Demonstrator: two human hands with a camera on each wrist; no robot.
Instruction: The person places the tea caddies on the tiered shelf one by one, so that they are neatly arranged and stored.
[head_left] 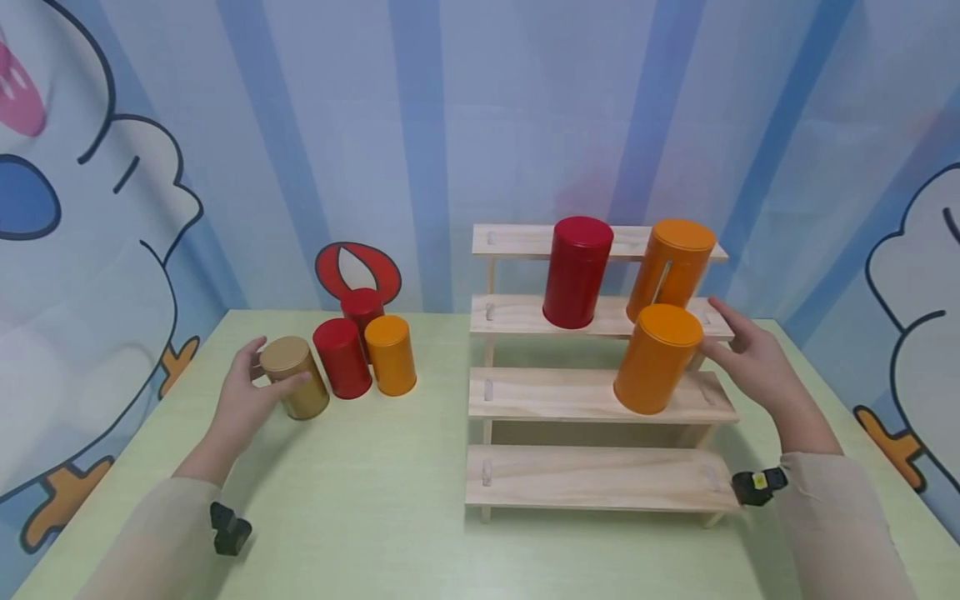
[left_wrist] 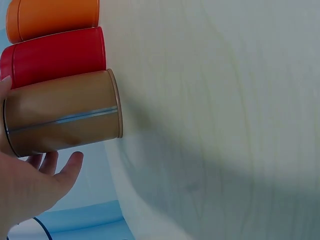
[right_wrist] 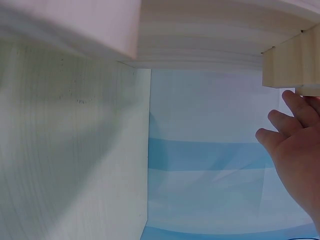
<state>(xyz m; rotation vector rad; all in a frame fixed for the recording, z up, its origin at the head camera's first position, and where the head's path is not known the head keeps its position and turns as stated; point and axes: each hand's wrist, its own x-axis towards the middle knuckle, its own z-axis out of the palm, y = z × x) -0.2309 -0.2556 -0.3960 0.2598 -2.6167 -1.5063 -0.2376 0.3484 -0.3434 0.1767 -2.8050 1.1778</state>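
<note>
My left hand [head_left: 243, 392] holds a gold canister [head_left: 300, 385] near its top, thumb across the front and fingers round the far side. In the left wrist view the gold canister [left_wrist: 65, 114] stands upright beside a red canister [left_wrist: 57, 59], its seam facing the camera. At the stepped wooden shelf, my right hand [head_left: 757, 367] is at the right of an orange canister [head_left: 651, 371], thumb tip close to its lid and fingers spread. That canister stands on a middle step. In the right wrist view the right hand [right_wrist: 300, 145] is beside the shelf's wooden edge.
A red canister [head_left: 573, 275] and another orange canister [head_left: 663, 275] stand one step higher on the wooden shelf [head_left: 600, 475]. Left on the table [head_left: 360, 500], two red canisters [head_left: 343, 362] and one orange canister [head_left: 392, 358] stand close together. A printed blue curtain [head_left: 487, 125] hangs behind.
</note>
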